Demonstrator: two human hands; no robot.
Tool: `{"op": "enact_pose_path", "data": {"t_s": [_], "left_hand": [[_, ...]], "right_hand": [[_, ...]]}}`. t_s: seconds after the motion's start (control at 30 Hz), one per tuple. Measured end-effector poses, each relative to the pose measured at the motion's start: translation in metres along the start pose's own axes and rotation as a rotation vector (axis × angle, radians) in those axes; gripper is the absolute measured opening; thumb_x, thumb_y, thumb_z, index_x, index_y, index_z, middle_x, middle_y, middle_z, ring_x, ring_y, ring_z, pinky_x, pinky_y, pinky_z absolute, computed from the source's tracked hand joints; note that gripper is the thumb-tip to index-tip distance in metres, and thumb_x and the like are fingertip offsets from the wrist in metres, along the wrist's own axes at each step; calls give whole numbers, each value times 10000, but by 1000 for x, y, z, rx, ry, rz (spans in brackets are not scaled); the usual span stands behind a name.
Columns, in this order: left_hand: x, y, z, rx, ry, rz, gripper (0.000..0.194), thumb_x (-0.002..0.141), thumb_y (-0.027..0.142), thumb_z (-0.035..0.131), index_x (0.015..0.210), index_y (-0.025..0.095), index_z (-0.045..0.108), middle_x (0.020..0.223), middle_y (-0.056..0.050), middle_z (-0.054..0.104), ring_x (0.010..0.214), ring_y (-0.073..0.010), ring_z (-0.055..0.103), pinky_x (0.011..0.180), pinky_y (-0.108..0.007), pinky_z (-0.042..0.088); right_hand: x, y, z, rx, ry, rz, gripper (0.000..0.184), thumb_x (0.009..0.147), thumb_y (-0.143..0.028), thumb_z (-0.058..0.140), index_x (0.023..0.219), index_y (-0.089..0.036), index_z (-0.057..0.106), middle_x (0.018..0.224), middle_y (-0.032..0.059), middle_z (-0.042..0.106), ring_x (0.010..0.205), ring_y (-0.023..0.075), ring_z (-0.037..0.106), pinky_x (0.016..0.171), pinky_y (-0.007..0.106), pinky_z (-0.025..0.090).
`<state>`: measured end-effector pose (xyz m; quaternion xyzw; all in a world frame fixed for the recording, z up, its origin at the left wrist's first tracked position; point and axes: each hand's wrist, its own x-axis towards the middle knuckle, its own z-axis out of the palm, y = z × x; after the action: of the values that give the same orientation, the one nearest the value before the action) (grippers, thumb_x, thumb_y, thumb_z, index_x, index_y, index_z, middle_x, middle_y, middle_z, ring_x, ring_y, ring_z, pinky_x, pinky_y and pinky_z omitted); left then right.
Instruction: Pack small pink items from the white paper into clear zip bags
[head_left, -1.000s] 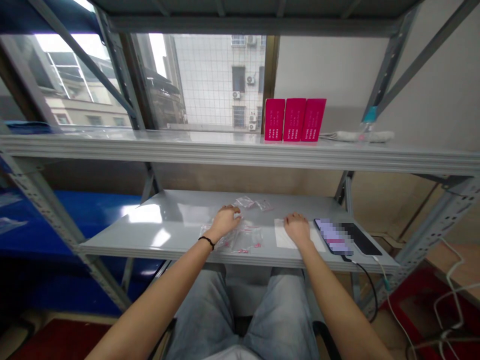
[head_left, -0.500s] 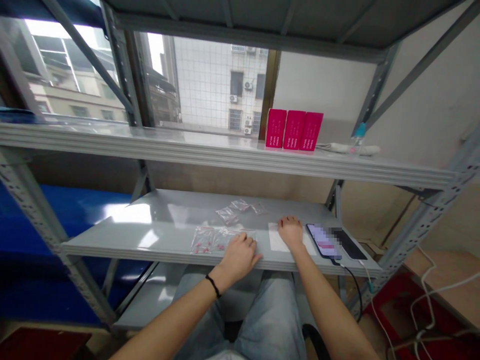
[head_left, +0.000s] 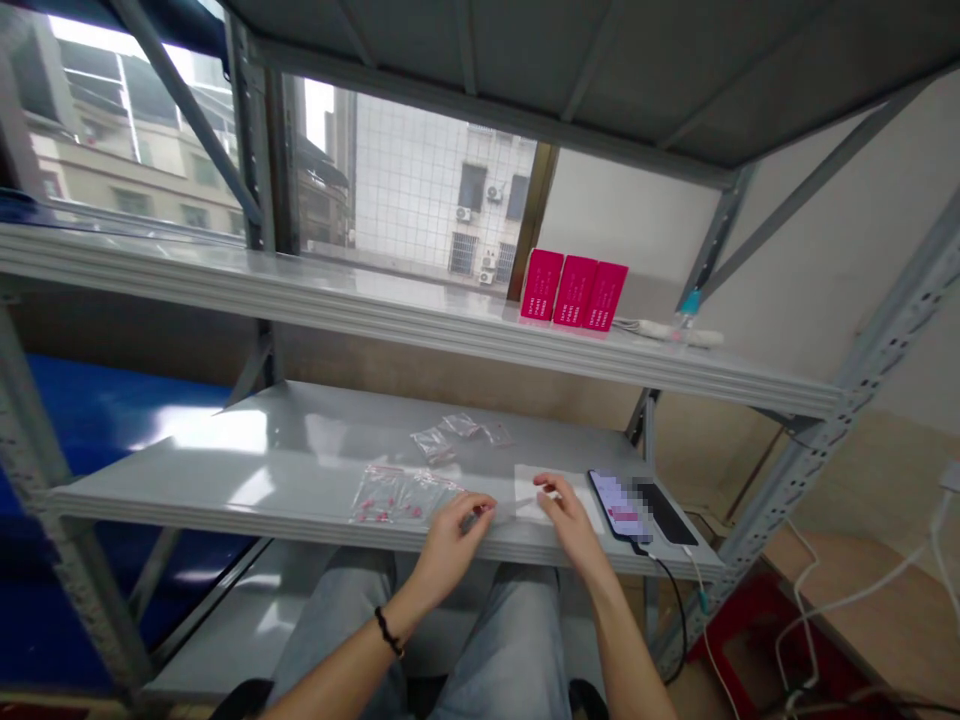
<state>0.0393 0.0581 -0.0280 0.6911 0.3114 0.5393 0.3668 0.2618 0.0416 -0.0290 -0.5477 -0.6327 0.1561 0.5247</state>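
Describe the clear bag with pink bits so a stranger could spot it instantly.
On the lower grey metal shelf, near its front edge, look just left of the person's left hand. A flat clear plastic bag lies there, dotted with small pink pieces, unlike the smaller clear packets behind it.

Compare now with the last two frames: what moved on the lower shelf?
The left hand has slid off the clear bag of pink items toward the shelf's front edge, and the right hand has lifted from the white sheet, its fingers pinching something too thin to make out. The small clear bags and phone stayed put.
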Motion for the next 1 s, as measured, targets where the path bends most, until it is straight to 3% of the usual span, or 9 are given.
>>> {"op": "enact_pose_path", "data": {"t_s": [0.07,0.2,0.27,0.37,0.5,0.6,0.7,0.83,1.0], "left_hand": [[-2,5,-2,-155,84,-133,209,806,401,710,901,222,758,891,-61,741,859,-245,649,819,-345,492],[-19,7,-20,-309,159,-277,337,727,447,775,944,191,740,936,-62,745,929,-245,672,874,-341,510],[-33,4,-33,-309,176,-333,376,694,459,801,941,184,735,911,-64,745,907,-244,682,857,-337,522],[-56,-5,-52,-282,187,-401,421,676,474,813,959,174,727,910,-76,753,894,-247,695,835,-331,531],[-83,-24,-73,-223,175,-442,443,717,495,771,1016,176,703,886,-76,759,863,-243,701,796,-326,532],[-97,-36,-82,-45,176,-385,419,740,474,738,1045,189,711,948,-98,760,884,-259,693,768,-335,528],[-108,-39,-80,201,80,-273,255,822,435,668,906,210,755,949,-93,745,864,-248,665,747,-320,501],[-119,-39,-59,219,-152,-255,267,914,382,563,855,208,756,819,-63,721,774,-213,642,720,-293,470],[-132,-46,-35,160,-144,-333,287,907,408,564,910,185,746,860,-68,720,784,-210,640,725,-285,469]], "right_hand": [[-23,-9,14,224,-94,48,441,903,-505,598,1240,-222,624,1207,76,661,1052,216,596,850,292,461],[-52,-21,46,323,-149,129,426,891,-596,596,851,-185,703,803,35,673,786,192,594,730,278,439],[-62,-24,60,371,-174,184,447,835,-622,657,794,-178,686,692,12,640,690,172,569,676,269,421],[-78,-28,78,481,-297,281,477,743,-635,746,856,-176,683,633,-5,637,597,148,548,610,251,401],[-104,-27,91,470,-421,304,453,831,-610,674,747,-165,679,650,2,627,590,118,506,572,227,343],[-123,-18,98,499,-391,367,479,823,-618,679,701,-155,675,614,-11,579,550,97,441,535,223,289],[-138,-7,106,601,-322,496,476,757,-622,744,722,-153,676,623,-3,600,532,96,450,523,223,301],[-143,5,114,627,-345,504,459,786,-605,715,755,-147,702,620,4,595,548,109,482,536,229,331],[-140,17,123,421,-318,384,357,763,-504,737,682,-158,704,641,-9,551,585,126,508,561,241,365]]}}
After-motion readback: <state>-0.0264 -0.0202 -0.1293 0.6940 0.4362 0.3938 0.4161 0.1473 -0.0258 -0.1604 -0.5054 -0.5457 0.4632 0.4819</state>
